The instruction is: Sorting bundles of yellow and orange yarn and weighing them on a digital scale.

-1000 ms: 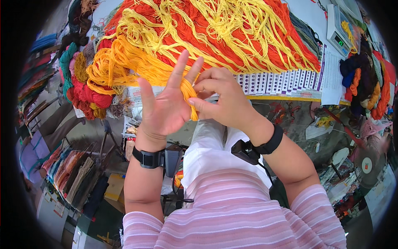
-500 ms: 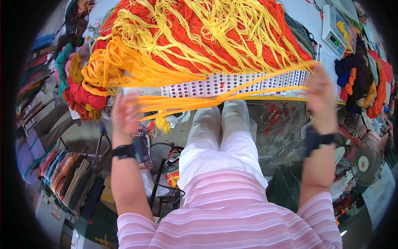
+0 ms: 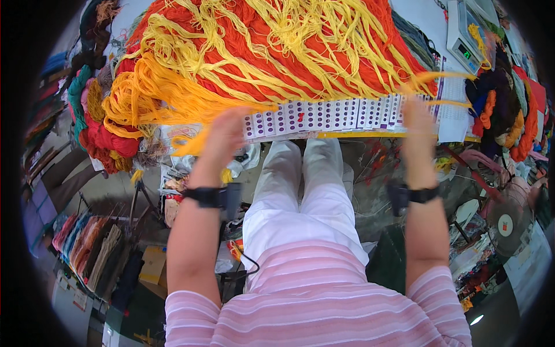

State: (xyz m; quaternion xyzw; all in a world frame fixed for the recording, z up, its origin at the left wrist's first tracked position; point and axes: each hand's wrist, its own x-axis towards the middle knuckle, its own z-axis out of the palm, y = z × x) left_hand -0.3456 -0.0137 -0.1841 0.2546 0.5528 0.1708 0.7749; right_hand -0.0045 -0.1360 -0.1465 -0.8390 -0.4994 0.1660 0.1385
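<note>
My left hand [image 3: 227, 134], blurred by motion, is closed at the table's front edge. A bunch of orange-yellow yarn [image 3: 192, 143] sticks out of it to the left. My right hand [image 3: 418, 124], also smeared, is closed on orange yarn strands [image 3: 448, 104] whose ends swing out to the right. No strand shows between the two hands. Behind them lies a big heap of red-orange yarn [image 3: 243, 55] with yellow strands [image 3: 324, 40] across it. A thick orange-yellow skein [image 3: 144, 95] lies at the heap's left end, near my left hand.
A strip of white cards with dark dots [image 3: 329, 115] lines the table's front edge. A scale [image 3: 464, 49] stands at the back right. Coloured skeins hang at the left [image 3: 87, 110] and right [image 3: 514, 115]. A fan [image 3: 509, 228] stands low on the right.
My hands have come closer together and slightly up the picture, the left moving right and the right moving left. The orange strands stretched between them no longer show there.
</note>
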